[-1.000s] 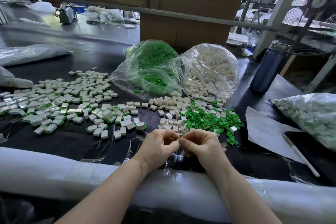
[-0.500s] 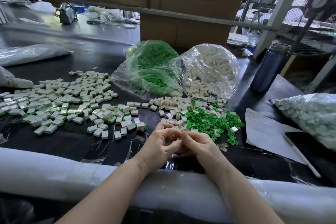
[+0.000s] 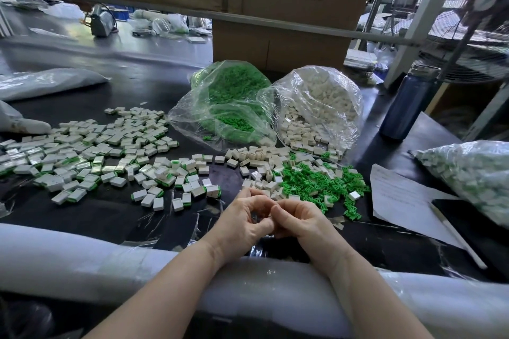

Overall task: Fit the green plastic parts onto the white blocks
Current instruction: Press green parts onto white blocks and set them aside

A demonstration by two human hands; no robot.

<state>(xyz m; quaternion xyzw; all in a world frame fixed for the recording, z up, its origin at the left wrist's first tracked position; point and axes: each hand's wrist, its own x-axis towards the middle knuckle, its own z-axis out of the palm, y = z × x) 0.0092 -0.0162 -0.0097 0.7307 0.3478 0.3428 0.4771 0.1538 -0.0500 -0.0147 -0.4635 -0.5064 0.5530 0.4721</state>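
My left hand (image 3: 245, 220) and my right hand (image 3: 300, 220) meet near the table's front edge. Both have curled fingers, and their tips pinch together at a small piece that the fingers hide. Just beyond them lies a pile of loose green plastic parts (image 3: 316, 181), with loose white blocks (image 3: 259, 157) beside it. To the left, several white blocks with green parts fitted (image 3: 82, 151) are spread out. An open bag of green parts (image 3: 228, 102) and an open bag of white blocks (image 3: 316, 102) stand behind.
A blue bottle (image 3: 407, 102) stands at the back right. A sheet of paper (image 3: 399, 195), a white pen (image 3: 457, 237) and a filled bag (image 3: 473, 170) lie on the right. A white foam roll (image 3: 82, 256) pads the front edge under my forearms. A cardboard box (image 3: 275, 44) rises behind the bags.
My left hand's fingers have loosened and lifted a little while both hands stay together. The piles and bags have not moved.
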